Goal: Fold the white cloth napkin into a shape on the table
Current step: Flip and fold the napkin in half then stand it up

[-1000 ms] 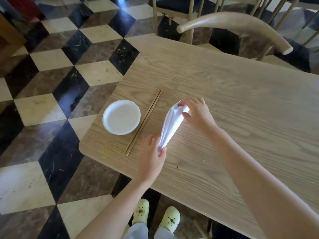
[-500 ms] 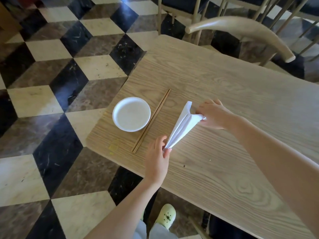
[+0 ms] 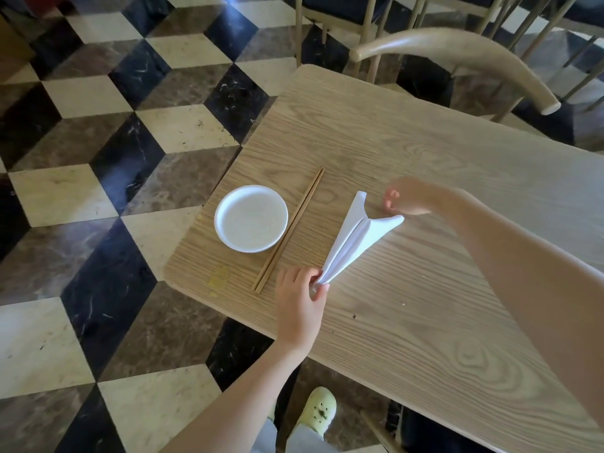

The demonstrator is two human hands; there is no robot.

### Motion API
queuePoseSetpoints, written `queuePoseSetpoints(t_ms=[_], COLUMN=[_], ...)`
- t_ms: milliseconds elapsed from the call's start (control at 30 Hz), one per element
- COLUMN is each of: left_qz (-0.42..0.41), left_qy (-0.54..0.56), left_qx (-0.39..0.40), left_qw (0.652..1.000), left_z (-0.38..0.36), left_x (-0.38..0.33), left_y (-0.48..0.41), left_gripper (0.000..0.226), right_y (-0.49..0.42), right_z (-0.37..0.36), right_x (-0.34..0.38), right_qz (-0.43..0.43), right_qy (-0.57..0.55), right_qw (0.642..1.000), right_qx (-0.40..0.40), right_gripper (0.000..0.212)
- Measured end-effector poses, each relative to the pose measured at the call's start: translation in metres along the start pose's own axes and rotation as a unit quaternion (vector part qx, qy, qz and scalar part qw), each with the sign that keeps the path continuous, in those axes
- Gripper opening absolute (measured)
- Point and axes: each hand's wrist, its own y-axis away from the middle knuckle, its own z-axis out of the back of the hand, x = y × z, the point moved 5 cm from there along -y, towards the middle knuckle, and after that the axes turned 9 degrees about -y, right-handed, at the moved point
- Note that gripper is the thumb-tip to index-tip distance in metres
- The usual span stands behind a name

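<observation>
Chopsticks (image 3: 289,230) and bowl (image 3: 251,218) left of napkin (image 3: 354,238).

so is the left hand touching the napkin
Touching. The head view shows the left hand pinching the narrow near tip of the napkin between thumb and fingers, with no gap visible.

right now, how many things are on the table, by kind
napkin: 1
bowl: 1
chopsticks: 2
total: 4
</observation>
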Motion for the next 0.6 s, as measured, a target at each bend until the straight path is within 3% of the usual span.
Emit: queuePoseSetpoints(t_ms=[100, 167, 267, 367, 600], left_qz=[-0.010, -0.024, -0.047, -0.058, -0.037], left_qy=[0.006, 0.004, -0.006, -0.012, -0.021], left_qx=[0.000, 0.000, -0.008, 0.006, 0.154], left_qw=[1.000, 1.000, 0.999, 0.998, 0.987], left_z=[-0.001, -0.002, -0.001, -0.002, 0.013], left_x=[0.004, 0.005, 0.004, 0.002, -0.010], left_y=[0.001, 0.002, 0.002, 0.003, -0.012], left_gripper=[0.022, 0.022, 0.024, 0.024, 0.027], right_y=[-0.016, -0.026, -0.033, -0.033, 0.008], right_z=[-0.004, -0.008, -0.006, -0.005, 0.008], right_x=[0.022, 0.034, 0.051, 0.057, 0.021], right_qz=[-0.049, -0.063, -0.050, -0.025, -0.072], right_qy=[-0.257, -0.302, -0.268, -0.268, -0.181], right_qw=[0.965, 0.950, 0.958, 0.957, 0.973], right_qx=[-0.023, -0.040, -0.086, -0.112, -0.120], right_gripper=[0.021, 0.022, 0.008, 0.011, 0.031])
